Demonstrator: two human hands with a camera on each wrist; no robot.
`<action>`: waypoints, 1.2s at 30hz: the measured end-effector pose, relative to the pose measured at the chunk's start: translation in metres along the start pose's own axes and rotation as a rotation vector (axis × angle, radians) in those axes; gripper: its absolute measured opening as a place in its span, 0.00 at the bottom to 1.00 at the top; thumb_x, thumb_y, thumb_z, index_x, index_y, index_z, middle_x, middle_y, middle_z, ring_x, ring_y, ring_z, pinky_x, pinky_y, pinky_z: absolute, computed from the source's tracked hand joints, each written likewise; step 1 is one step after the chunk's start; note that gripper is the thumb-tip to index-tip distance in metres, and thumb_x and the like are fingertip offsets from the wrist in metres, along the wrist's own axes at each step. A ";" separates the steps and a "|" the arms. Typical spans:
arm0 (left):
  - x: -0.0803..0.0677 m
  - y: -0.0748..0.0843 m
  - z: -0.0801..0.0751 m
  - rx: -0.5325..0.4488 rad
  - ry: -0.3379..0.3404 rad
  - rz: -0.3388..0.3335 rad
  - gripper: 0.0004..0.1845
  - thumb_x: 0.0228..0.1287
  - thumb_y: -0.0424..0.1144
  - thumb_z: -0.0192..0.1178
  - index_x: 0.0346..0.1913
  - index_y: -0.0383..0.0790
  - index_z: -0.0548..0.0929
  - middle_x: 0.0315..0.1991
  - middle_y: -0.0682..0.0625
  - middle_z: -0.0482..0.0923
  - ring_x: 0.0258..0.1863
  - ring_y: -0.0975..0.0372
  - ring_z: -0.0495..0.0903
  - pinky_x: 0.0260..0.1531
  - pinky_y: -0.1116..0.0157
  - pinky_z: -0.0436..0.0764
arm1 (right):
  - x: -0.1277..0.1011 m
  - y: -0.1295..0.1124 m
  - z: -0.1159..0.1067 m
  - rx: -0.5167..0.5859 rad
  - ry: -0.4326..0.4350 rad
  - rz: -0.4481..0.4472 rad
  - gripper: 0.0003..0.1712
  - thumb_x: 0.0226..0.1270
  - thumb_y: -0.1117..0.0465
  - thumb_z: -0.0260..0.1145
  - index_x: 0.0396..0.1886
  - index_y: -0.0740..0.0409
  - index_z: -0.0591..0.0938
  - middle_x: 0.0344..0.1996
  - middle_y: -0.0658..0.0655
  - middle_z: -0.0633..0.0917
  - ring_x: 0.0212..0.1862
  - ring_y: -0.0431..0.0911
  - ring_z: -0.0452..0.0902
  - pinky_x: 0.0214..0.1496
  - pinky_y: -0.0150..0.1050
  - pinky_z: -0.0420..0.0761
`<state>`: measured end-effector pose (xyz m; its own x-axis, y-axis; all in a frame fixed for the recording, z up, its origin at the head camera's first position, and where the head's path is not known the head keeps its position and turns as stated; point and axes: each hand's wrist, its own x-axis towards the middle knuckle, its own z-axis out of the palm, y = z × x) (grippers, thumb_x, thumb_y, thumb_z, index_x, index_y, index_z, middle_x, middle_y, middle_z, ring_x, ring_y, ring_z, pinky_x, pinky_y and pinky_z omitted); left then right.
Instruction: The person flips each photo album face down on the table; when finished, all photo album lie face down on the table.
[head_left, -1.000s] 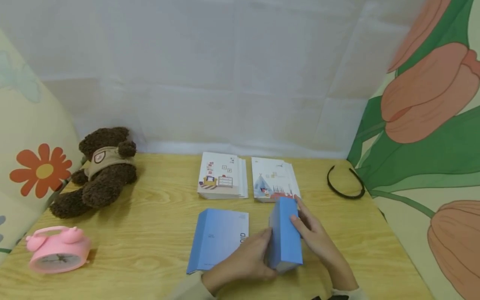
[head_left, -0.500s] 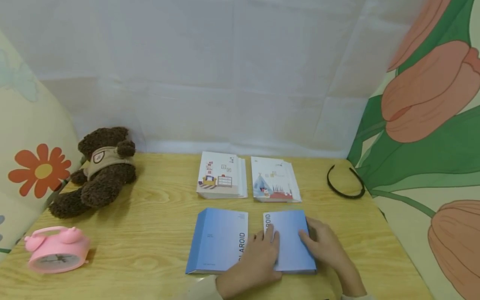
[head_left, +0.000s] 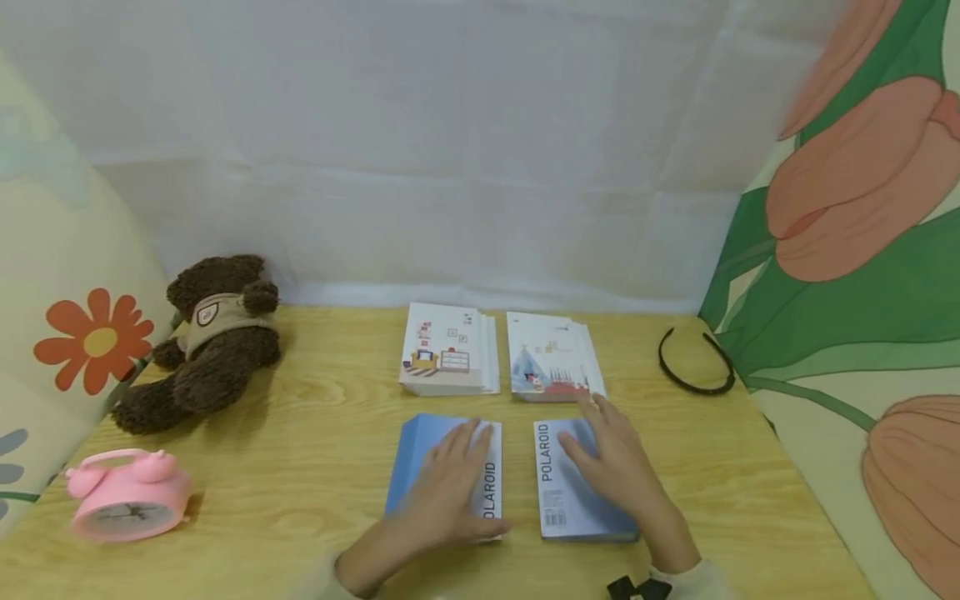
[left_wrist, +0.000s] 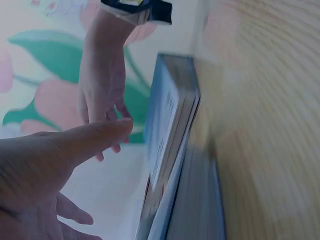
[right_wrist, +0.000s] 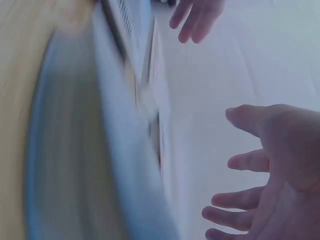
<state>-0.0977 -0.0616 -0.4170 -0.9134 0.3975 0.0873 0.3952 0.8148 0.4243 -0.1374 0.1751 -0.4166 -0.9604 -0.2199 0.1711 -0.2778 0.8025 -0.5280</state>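
Note:
Two blue boxes printed POLAROID lie flat side by side near the table's front edge. My left hand [head_left: 450, 479] is spread over the left box [head_left: 420, 446], fingers straight. My right hand [head_left: 611, 467] is spread the same way over the right box [head_left: 558, 504]. In the left wrist view the left hand [left_wrist: 50, 165] is open beside a blue box [left_wrist: 172, 115], with a gap between them. In the blurred right wrist view the right hand [right_wrist: 270, 170] is open with fingers apart, off the box [right_wrist: 100, 150]. Neither hand holds anything.
Two stacks of illustrated white cards [head_left: 448, 360] [head_left: 551, 367] lie just behind the boxes. A brown teddy bear [head_left: 213, 342] sits at the back left, a pink alarm clock [head_left: 127, 496] at the front left, and a black headband [head_left: 693, 362] at the back right. Patterned cloth walls stand at both sides.
Both hands held the right box up on its edge, then laid it flat. The left hand has since moved over to the left box. The right hand has slid onto the right box's top.

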 end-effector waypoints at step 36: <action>-0.066 -0.042 -0.058 -0.301 0.139 -0.134 0.49 0.34 0.36 0.78 0.65 0.31 0.68 0.70 0.42 0.59 0.64 0.44 0.66 0.59 0.49 0.69 | 0.036 -0.097 0.082 0.455 -0.297 -0.131 0.34 0.73 0.37 0.39 0.73 0.29 0.41 0.72 0.55 0.58 0.70 0.53 0.58 0.68 0.55 0.63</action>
<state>-0.0591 -0.1464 -0.3884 -0.9679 0.2174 0.1259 0.2434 0.6869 0.6848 -0.1462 0.0437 -0.4277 -0.8637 -0.5012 0.0525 -0.3129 0.4517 -0.8355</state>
